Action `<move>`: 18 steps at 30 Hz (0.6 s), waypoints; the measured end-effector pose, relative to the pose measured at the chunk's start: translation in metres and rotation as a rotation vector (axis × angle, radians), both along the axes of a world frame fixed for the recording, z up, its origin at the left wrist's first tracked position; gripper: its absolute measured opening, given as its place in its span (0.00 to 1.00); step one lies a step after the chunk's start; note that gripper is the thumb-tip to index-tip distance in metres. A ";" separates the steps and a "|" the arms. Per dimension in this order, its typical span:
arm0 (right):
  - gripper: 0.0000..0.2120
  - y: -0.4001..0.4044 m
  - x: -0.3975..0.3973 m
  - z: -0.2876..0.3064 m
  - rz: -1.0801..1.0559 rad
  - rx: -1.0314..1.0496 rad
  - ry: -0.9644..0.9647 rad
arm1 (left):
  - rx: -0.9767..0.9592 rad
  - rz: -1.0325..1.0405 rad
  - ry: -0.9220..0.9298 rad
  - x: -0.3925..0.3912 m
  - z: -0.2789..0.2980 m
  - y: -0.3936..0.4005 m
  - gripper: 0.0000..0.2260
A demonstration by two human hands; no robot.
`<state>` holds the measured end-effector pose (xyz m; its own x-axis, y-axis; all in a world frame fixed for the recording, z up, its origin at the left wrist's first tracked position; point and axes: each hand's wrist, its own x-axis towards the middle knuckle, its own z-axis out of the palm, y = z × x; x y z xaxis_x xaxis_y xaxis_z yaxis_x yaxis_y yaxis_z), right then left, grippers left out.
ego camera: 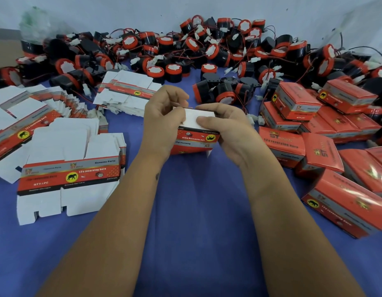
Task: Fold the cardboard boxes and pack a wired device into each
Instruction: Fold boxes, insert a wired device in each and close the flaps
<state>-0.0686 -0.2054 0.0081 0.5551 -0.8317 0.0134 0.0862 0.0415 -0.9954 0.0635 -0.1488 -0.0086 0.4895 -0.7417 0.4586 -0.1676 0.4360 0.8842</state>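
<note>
A red cardboard box is held above the blue table, near the middle of the view, between both hands. Its printed side is turned toward the camera with the letters upside down, and its white flap is seen on top. The left hand is curled round the left end of the box, with the fingers bent over the upper edge. The right hand grips the right end, and its thumb is pressed flat on the white flap. Whether a device is already inside this box cannot be told.

On the left side of the table, flat unfolded boxes are spread in overlapping stacks, white inside with a red and grey printed band. A further stack of flat boxes lies behind the hands, a little to the left.

Along the far edge of the table, against the pale wall, a big heap of wired devices is piled: round black bodies with red rims, thin red and black wires and small white plugs. Some of them lie just behind the right hand.

On the right side, closed red boxes are gathered in a loose pile, some upright and some tilted.
</note>
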 end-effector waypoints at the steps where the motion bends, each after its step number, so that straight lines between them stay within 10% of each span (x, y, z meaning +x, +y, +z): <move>1: 0.10 0.001 -0.001 0.000 -0.017 -0.034 0.015 | -0.001 -0.003 -0.018 -0.001 0.000 0.000 0.15; 12: 0.14 0.008 0.000 0.002 -0.277 -0.485 0.020 | 0.186 -0.105 -0.041 0.000 0.000 0.001 0.20; 18: 0.12 0.009 0.005 -0.001 -0.239 -0.192 -0.157 | 0.164 -0.011 -0.037 0.000 -0.003 0.001 0.17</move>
